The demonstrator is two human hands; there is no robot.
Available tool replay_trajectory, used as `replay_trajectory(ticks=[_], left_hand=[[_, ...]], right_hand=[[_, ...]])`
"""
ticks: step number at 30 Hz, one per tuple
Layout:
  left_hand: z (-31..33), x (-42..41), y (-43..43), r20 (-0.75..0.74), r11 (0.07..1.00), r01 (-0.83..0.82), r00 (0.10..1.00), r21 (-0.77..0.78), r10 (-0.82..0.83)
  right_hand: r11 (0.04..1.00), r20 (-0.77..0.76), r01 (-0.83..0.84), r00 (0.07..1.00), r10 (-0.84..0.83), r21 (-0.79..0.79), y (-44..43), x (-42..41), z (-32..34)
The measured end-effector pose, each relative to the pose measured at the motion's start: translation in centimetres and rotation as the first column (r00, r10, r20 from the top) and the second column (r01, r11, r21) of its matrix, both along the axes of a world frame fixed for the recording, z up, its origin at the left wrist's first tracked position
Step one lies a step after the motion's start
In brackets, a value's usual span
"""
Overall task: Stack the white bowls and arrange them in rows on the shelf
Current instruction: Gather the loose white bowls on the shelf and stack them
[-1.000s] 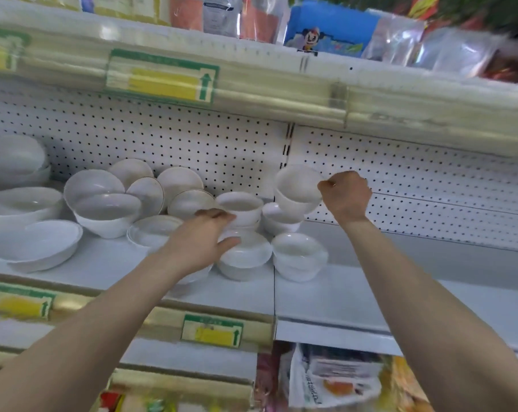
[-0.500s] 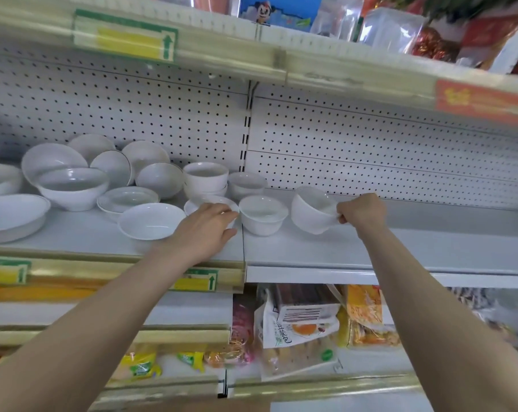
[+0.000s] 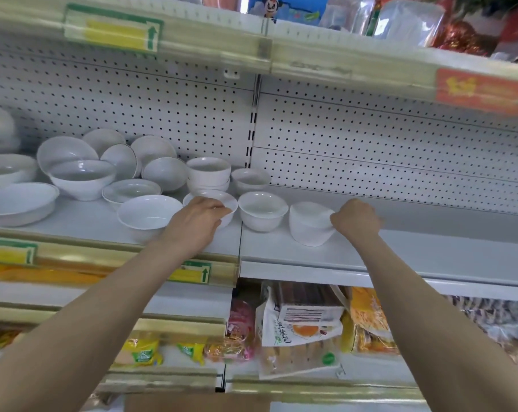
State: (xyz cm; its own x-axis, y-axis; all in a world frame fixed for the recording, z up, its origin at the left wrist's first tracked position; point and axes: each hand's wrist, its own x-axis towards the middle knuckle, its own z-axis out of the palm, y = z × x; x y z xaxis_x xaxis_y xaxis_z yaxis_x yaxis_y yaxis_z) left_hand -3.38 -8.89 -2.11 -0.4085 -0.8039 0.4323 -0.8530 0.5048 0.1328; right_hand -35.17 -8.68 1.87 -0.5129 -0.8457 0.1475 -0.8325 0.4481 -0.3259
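Observation:
Several white bowls sit on the white shelf [image 3: 430, 257]. My right hand [image 3: 354, 220] grips the rim of a small white bowl [image 3: 308, 224], which rests on the shelf tilted toward me, right of another small bowl [image 3: 262, 211]. My left hand [image 3: 197, 221] holds the near rim of a small bowl [image 3: 214, 199] near the shelf's middle seam. A wider shallow bowl [image 3: 149, 212] lies just left of that hand. Behind stands a short stack of small bowls [image 3: 208, 173] and a single bowl [image 3: 250, 179].
Larger white bowls [image 3: 81, 176] crowd the shelf's left part, some leaning on the pegboard back wall [image 3: 370, 150]. The shelf's right half is bare. An upper shelf edge [image 3: 311, 58] hangs overhead. Packaged food [image 3: 302, 322] fills the shelf below.
My right hand carried the small bowl down from in front of the pegboard and to the right, setting it on the shelf. My left hand stayed on its bowl's rim.

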Motion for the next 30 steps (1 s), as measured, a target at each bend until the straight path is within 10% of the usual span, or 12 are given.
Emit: replay_trajectory(ticks=[8, 30], left_hand=[[0.8, 1.8, 0.5, -0.062, 0.993, -0.068, 0.996, -0.098, 0.062], [6.5, 22.0, -10.7, 0.048, 0.950, -0.293, 0.956, 0.111, 0.289]], right_hand=[[0.934, -0.461, -0.328, 0.857, 0.230, -0.144, -3.7, 5.7, 1.2], [0.746, -0.440, -0.634, 0.740, 0.509, -0.203, -15.9, 28.4, 4.2]])
